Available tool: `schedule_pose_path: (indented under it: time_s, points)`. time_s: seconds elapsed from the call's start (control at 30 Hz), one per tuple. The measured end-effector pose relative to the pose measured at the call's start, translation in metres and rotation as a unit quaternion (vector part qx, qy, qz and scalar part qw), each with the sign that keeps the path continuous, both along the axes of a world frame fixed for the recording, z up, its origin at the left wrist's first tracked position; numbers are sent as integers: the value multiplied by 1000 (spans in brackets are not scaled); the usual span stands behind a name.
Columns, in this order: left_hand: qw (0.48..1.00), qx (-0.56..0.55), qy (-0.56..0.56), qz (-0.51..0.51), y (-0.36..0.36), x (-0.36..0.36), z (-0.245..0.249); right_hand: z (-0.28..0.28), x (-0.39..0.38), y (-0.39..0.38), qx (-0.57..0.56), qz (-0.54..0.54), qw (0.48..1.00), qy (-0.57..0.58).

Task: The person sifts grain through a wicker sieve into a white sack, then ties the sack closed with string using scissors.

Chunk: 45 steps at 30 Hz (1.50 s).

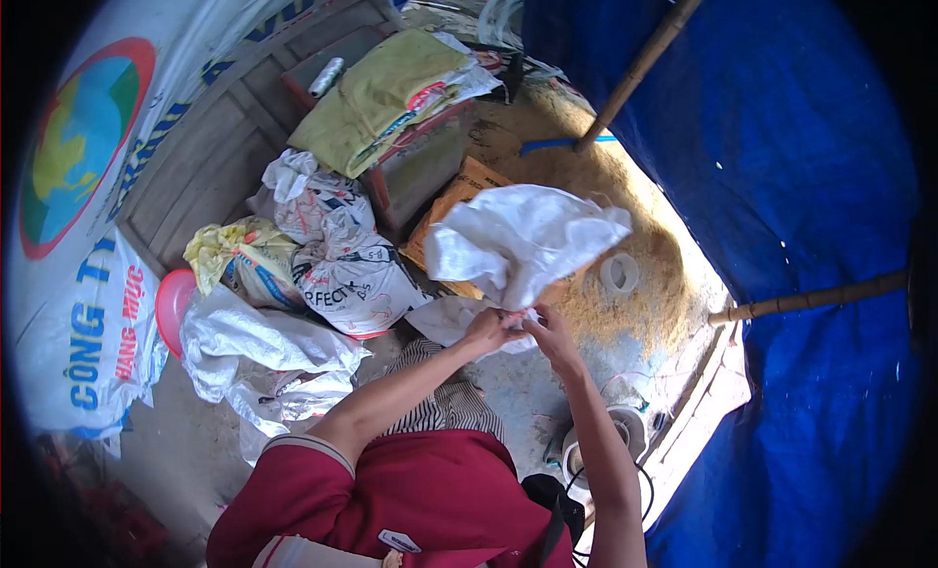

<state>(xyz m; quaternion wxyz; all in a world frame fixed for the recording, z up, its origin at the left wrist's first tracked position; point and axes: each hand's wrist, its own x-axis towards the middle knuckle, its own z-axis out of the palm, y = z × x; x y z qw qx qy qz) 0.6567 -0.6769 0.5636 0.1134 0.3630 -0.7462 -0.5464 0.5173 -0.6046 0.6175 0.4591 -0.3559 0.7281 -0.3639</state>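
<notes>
A white woven sack point(528, 238) stands up in front of me, its top loose and spread, its neck gathered low. My left hand point(493, 331) is closed on the gathered neck from the left. Right beside it, my right hand point(549, 336) has its fingers pinched at the same neck. A small reddish bit shows between the hands, too small to make out. Behind the white sack lies an orange sack point(470, 182), partly covered. Left of my hands sits a filled white sack with printed letters point(357, 283).
Several tied sacks, a yellow one point(239, 251) among them, and a pink basin point(173, 309) stand left. Folded green sacks point(376, 99) lie at the back. Sawdust-like material point(650, 275) holds a white container point(619, 274). Bamboo poles point(645, 60) and blue tarp point(811, 177) are right.
</notes>
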Motion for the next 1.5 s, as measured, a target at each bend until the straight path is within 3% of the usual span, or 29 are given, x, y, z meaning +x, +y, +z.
schedule_pose_path:
  time_s: [0.03,0.07,0.13,0.17,0.23,0.37,0.6,0.8,0.93,1.07,1.13,1.17,1.23,1.3,1.5]
  points:
    - [998,-23,44,29,-5,3,-3,-1,-1,-4,-12,11,1000,-10]
    - [998,58,-29,27,-16,6,7,9,1,-8,-8,-5,1000,-8]
    - [980,176,-72,60,-38,11,5,35,7,-18,28,-13,999,-9]
    - [981,175,-74,45,-46,11,14,20,4,-18,-15,4,999,49]
    - [969,206,-71,117,-59,14,42,38,8,-27,18,-6,1000,15]
    - [961,242,27,132,-75,15,43,29,11,-37,20,42,999,-6]
    - [950,247,2,192,-111,20,27,41,11,-51,81,68,993,-59]
    - [968,139,2,209,-146,27,16,32,16,-73,106,67,990,-63]
    - [974,51,-1,219,-173,21,-30,29,17,-88,101,88,990,-44]
    - [979,-7,-110,172,-212,24,12,31,17,-94,56,57,996,-24]
    - [974,-38,24,223,-225,26,16,30,14,-95,58,59,996,-12]
    - [979,-44,-17,198,-237,27,-8,30,12,-97,60,64,996,-1]
    - [987,-76,-32,139,-251,38,-8,34,13,-106,72,56,996,-5]
    - [996,-72,-17,57,-258,42,18,34,13,-113,86,47,995,-11]
    - [983,-149,-106,28,-288,87,-29,31,21,-137,61,78,995,0]
